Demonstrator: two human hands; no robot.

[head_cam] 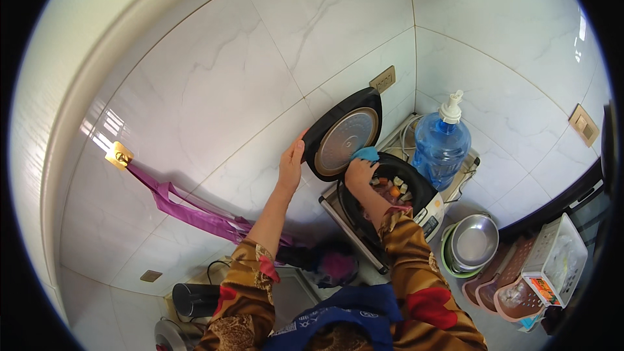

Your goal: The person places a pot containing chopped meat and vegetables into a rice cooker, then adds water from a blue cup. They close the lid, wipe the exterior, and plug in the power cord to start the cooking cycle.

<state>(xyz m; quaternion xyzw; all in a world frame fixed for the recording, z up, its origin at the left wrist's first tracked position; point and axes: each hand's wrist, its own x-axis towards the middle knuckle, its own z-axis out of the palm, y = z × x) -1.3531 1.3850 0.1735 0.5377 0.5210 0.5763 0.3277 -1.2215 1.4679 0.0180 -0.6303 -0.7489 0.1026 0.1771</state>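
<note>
A rice cooker (431, 217) stands before me with its black lid (325, 129) raised. My left hand (291, 163) grips the lid's outer left edge, thumb on the inner side. A blue cloth (366, 154) is bunched in my right hand (360, 173), which is at the lower inner side of the lid, near the hinge. The lid's round metal inner plate (347, 141) looks spotted with droplets. Inside the cooker lie diced vegetables (396, 188), orange and pale green, with pinkish pieces partly hidden by my right forearm.
Behind the cooker stands a blue water jug (442, 144) with a white pump. At right are nested metal bowls (475, 241), pink baskets (519, 282) and a white basket (560, 258). Purple straps (195, 212) hang from a wall hook (119, 156). A black appliance (195, 299) is at lower left.
</note>
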